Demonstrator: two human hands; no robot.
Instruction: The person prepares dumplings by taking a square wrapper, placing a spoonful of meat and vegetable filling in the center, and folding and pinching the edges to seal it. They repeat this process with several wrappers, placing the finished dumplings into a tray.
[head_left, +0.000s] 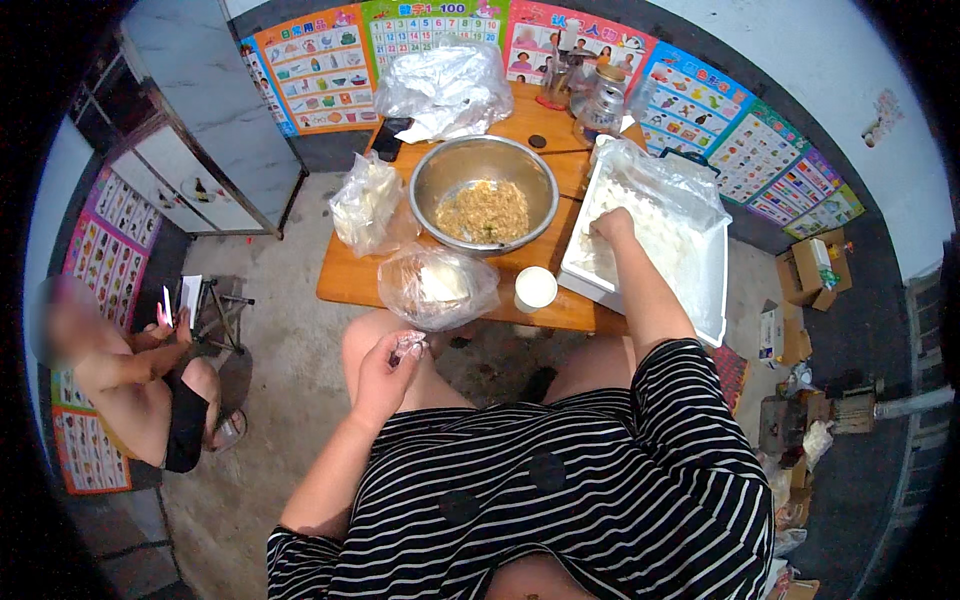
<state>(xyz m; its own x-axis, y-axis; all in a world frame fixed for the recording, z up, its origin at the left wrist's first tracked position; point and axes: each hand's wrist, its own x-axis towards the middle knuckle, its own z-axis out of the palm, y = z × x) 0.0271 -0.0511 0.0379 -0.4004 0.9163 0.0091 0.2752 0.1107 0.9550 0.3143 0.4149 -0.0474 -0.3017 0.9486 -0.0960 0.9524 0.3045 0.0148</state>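
Observation:
My left hand is held above my knee, just short of the table's front edge. Its fingers are curled, and something whitish shows at the fingertips; whether it is flour or a small piece of dough cannot be told. My right hand reaches down into a white plastic tray, touching the pale floury pieces along its left side. Its fingertips are hidden. A steel bowl of brownish minced filling stands left of the tray. Nearest my left hand lies a clear plastic bag with pale sheets, perhaps wrappers, inside.
A white cup stands near the front edge of the wooden table. Another filled plastic bag is left of the bowl. A phone, crumpled plastic and glass jars are behind. A person sits at far left.

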